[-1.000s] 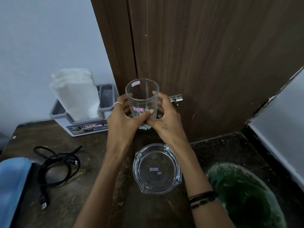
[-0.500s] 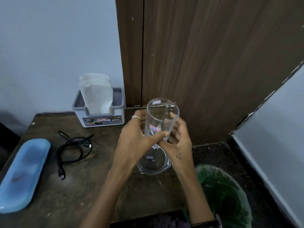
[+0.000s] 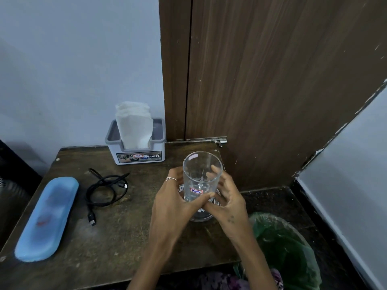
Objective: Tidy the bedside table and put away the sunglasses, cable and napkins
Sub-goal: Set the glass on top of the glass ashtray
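Both of my hands hold a clear drinking glass (image 3: 202, 174) with a small red-edged sticker, above a glass ashtray (image 3: 201, 216) on the dark wooden bedside table (image 3: 125, 237). My left hand (image 3: 173, 204) curls round its left side and my right hand (image 3: 226, 197) round its right. A coiled black cable (image 3: 106, 190) lies left of centre. White napkins (image 3: 134, 124) stand in a grey holder (image 3: 139, 154) at the back. A blue sunglasses case (image 3: 46, 218) lies closed at the left edge; no sunglasses show.
A brown wooden door (image 3: 261, 80) with a metal latch (image 3: 209, 140) rises behind the table. A bin lined with a green bag (image 3: 287, 248) stands on the dark floor right of the table. A pale wall is on the left.
The view pulled back and down, bringing the whole table and the blue case into sight. The glass, still in both hands, sank closer to the ashtray.
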